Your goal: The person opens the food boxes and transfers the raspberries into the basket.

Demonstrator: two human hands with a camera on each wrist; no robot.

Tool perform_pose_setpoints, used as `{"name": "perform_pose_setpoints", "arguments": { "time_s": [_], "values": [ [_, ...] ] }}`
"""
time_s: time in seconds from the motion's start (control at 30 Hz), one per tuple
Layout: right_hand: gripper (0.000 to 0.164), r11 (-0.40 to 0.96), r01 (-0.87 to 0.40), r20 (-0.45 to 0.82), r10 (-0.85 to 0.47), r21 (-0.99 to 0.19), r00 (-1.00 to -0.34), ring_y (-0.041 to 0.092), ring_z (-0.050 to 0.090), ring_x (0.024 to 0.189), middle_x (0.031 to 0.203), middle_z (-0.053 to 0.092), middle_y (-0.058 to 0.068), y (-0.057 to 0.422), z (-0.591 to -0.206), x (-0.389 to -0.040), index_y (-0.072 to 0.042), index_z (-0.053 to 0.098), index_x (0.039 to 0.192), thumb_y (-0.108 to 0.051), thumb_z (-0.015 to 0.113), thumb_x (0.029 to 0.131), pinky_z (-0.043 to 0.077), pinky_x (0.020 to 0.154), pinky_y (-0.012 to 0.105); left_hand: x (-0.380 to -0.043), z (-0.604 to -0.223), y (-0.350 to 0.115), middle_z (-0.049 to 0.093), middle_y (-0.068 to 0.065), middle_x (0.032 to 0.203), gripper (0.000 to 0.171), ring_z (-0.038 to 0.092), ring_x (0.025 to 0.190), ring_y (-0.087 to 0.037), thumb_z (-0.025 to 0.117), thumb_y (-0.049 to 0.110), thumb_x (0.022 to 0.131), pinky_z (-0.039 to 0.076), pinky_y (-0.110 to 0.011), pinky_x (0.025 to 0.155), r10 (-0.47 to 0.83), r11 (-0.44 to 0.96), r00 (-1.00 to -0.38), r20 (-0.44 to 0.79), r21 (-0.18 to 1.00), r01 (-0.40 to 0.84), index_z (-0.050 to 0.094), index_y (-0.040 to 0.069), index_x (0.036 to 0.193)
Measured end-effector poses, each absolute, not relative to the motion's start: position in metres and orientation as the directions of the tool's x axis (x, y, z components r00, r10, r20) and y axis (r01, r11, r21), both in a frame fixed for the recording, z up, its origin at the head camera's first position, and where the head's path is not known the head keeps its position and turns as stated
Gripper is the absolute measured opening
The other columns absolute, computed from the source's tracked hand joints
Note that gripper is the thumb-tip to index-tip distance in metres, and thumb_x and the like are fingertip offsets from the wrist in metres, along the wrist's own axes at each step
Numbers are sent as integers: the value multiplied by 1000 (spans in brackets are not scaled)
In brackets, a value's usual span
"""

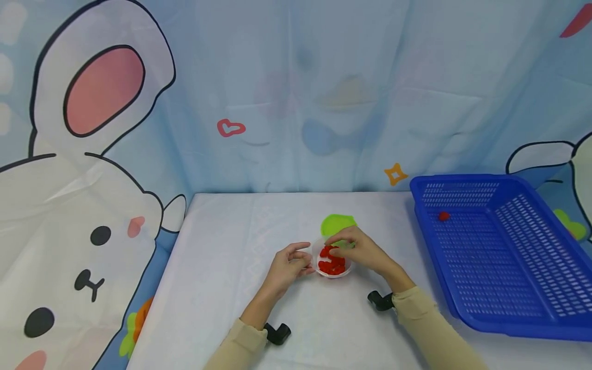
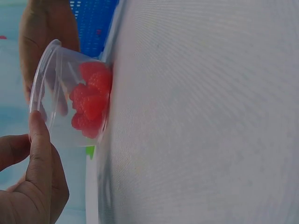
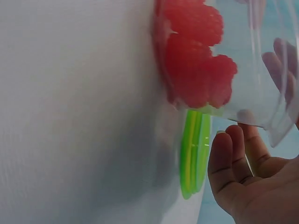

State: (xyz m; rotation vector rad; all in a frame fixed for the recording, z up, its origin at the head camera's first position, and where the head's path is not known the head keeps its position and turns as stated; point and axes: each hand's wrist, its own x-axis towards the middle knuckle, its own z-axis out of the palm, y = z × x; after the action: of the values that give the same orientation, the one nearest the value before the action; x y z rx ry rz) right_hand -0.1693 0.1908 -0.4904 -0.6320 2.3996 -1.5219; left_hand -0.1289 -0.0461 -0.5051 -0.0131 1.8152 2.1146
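Note:
A clear plastic cup [image 1: 332, 276] stands upright on the table with several raspberries [image 1: 334, 265] in its bottom. At its left side, my left hand [image 1: 291, 263] holds the rim with thumb and fingertips; in the left wrist view the index finger lies along the rim [image 2: 33, 100]. My right hand [image 1: 363, 250] is over the far right of the cup, index finger at the far rim and thumb above the opening. Nothing shows between those fingers. In the right wrist view, its other fingers [image 3: 223, 151] hang loosely bent beside the cup wall.
A bright green round lid-like piece [image 1: 338, 223] lies just behind the cup. A large blue mesh basket [image 1: 462, 303] stands on the right, with one small red piece [image 1: 444, 216] inside near its far left corner. A printed curtain [image 1: 287, 77] hangs behind the white table [image 1: 222, 231].

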Motion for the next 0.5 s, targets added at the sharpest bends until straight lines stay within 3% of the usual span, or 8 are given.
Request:
{"name": "perform_pose_setpoints", "arguments": {
  "time_s": [0.27, 0.5],
  "values": [
    [18, 474, -292, 2, -522, -831, -853, 31, 41, 108, 108, 58, 9, 185, -502, -165, -8, 78, 101, -12, 82, 84, 44, 83, 41, -129, -508, -47, 61, -24, 108, 41, 64, 83, -18, 65, -1, 97, 62, -35, 80, 267, -124, -936, -228, 955, -268, 56, -3, 136],
    [11, 570, -257, -65, -483, -781, -873, 42, 39, 125, 126, 51, 21, 183, -499, -165, -16, 80, 92, -13, 83, 81, 49, 91, 55, -131, -508, -47, 60, -23, 107, 41, 64, 83, -19, 65, -1, 97, 62, -36, 81, 276, -133, -933, -229, 953, -273, 56, -3, 136]
  ]
}}
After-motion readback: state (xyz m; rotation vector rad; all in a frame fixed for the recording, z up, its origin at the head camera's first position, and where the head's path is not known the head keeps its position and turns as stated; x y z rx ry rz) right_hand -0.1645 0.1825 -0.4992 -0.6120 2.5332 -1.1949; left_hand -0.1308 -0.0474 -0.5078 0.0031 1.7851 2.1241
